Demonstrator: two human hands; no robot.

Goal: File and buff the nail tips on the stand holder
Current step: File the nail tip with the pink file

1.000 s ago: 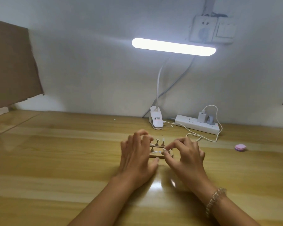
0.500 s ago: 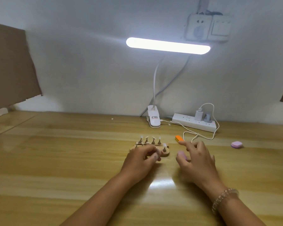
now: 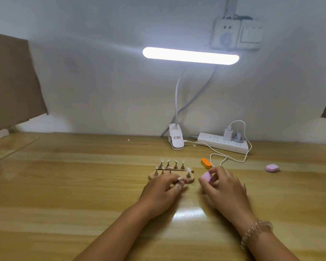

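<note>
Nearest me, at 7 o'clock from the work, my left hand (image 3: 162,191) curls its fingers over the near edge of the stand holder (image 3: 156,175) and grips it, I judge so the little wooden base won't skate under filing pressure. At 4 o'clock my right hand (image 3: 224,189), bracelet (image 3: 256,232) on the wrist, pinches a pink buffer block (image 3: 206,176) between thumb and fingertips. The block is held up just beside the holder's right end, not touching any tip, so it looks ready for a first stroke.

The holder sits mid-table, its nail tips (image 3: 175,162) upright on small pegs in two rows. A few are blurred, and I can't count them surely. At 2 o'clock, near it, lies an orange buffer (image 3: 205,163). At 3 o'clock, well apart, lies a second pink block (image 3: 271,168).

The table (image 3: 64,185) is glossy pale wood, throwing glare back between my wrists. Farther off, at 12, a lamp clip (image 3: 176,140) stands by the white wall, and at 1 there is a power strip (image 3: 222,143). The lamp bar (image 3: 190,55) glows above, with a wall socket (image 3: 235,34) higher still and cardboard (image 3: 11,81) at 10.
</note>
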